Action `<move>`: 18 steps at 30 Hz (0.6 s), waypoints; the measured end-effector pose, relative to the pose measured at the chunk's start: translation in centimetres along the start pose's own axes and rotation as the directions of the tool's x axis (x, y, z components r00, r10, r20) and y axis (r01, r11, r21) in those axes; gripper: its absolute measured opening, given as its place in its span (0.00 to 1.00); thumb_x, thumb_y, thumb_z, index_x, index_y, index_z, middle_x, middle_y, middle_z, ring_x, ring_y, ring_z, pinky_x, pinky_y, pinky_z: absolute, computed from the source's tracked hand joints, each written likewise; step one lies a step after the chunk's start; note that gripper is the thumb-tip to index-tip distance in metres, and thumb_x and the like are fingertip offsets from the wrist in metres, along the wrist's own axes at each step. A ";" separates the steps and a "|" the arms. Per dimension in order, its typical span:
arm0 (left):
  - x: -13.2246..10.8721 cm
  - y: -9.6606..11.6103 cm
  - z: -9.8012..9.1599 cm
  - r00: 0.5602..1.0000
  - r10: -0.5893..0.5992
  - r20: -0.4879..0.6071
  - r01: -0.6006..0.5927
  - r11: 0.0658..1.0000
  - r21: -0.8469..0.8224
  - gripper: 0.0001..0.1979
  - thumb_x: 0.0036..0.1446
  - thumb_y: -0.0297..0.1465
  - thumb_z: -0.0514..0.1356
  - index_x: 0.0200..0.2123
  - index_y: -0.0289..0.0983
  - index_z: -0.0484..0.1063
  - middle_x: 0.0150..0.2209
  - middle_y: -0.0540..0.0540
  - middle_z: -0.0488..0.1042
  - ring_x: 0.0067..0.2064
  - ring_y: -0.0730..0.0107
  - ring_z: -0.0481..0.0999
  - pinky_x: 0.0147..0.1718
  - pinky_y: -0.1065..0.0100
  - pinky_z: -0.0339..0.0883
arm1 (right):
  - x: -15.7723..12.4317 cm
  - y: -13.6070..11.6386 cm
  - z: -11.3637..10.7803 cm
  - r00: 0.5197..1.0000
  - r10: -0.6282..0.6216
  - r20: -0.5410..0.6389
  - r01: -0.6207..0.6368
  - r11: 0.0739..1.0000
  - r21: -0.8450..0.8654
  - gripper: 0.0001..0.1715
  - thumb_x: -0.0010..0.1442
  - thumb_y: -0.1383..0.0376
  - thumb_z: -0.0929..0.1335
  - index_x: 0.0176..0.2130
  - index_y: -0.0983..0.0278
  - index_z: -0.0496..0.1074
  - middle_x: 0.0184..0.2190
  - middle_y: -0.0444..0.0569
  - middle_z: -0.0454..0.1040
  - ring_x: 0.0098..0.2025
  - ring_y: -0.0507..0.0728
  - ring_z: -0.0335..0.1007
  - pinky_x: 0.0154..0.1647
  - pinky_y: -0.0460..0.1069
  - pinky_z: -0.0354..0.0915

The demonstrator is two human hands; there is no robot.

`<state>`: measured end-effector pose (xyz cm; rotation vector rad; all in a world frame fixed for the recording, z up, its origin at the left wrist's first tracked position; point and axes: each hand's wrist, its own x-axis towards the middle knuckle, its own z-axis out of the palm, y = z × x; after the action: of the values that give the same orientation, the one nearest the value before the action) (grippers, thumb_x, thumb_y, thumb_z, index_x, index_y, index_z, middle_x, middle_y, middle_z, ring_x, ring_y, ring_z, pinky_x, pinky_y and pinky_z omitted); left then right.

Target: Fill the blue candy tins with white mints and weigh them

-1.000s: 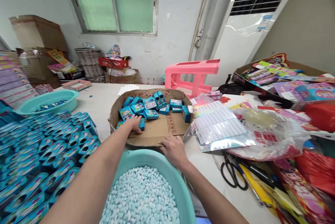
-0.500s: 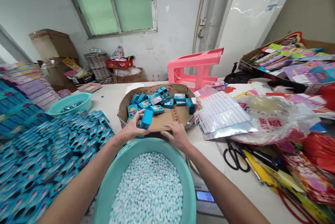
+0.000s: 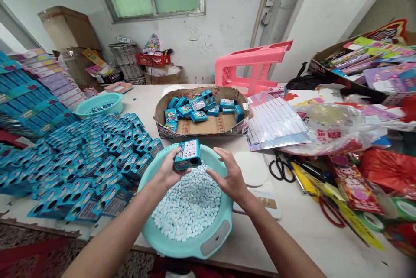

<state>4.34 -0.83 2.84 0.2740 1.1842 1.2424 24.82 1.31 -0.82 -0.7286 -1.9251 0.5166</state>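
Observation:
My left hand [image 3: 171, 169] grips a small blue box [image 3: 187, 154] and holds it over a teal basin [image 3: 212, 237] full of pale blue round candies [image 3: 186, 204]. My right hand [image 3: 231, 177] hovers just right of the box with fingers spread and nothing in it. Beyond the basin lies a shallow cardboard tray [image 3: 201, 126] with several more of the same blue boxes [image 3: 195, 109].
Rows of flat blue boxes [image 3: 84, 169] cover the table's left side. A second teal basin [image 3: 99, 105] sits at the far left. Scissors [image 3: 279, 167], plastic bags, a white round lid [image 3: 251, 169] and colourful packs crowd the right. A pink stool [image 3: 251, 63] stands behind.
My left hand took a blue box from the cardboard tray and brought it back over the candy basin. My right hand left the tray's edge and opened beside the box.

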 end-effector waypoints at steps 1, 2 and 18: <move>-0.1 -0.2 -0.1 1.000 0.009 0.010 -0.009 1.000 0.028 0.18 0.56 0.37 0.56 0.48 0.35 0.67 0.31 0.45 0.76 0.25 0.69 0.73 0.19 0.70 0.66 | -0.4 0.0 -0.2 1.000 -0.010 0.021 0.010 1.000 0.003 0.34 0.56 0.61 0.70 0.60 0.56 0.58 0.55 0.54 0.65 0.58 0.63 0.61 0.55 0.62 0.63; -0.4 -0.3 -0.2 0.999 0.018 0.050 -0.022 0.996 0.089 0.18 0.55 0.37 0.56 0.48 0.35 0.67 0.31 0.45 0.75 0.25 0.69 0.73 0.20 0.70 0.66 | -0.6 -0.1 -0.4 0.999 -0.017 0.038 0.016 1.000 0.010 0.34 0.56 0.61 0.70 0.59 0.56 0.59 0.55 0.54 0.66 0.58 0.64 0.61 0.56 0.62 0.63; 0.7 0.7 1.3 0.693 0.429 0.579 -0.706 0.241 0.666 0.17 0.55 0.42 0.57 0.45 0.41 0.66 0.39 0.47 0.73 0.40 0.65 0.72 0.41 0.65 0.64 | 2.7 0.6 -4.2 0.750 0.362 0.554 -0.571 0.778 0.264 0.24 0.44 0.56 0.75 0.41 0.62 0.76 0.34 0.44 0.78 0.37 0.58 0.73 0.39 0.51 0.70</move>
<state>4.90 0.56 3.57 1.7930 1.4226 1.0151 27.80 3.82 2.38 -0.8657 -1.9445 1.5178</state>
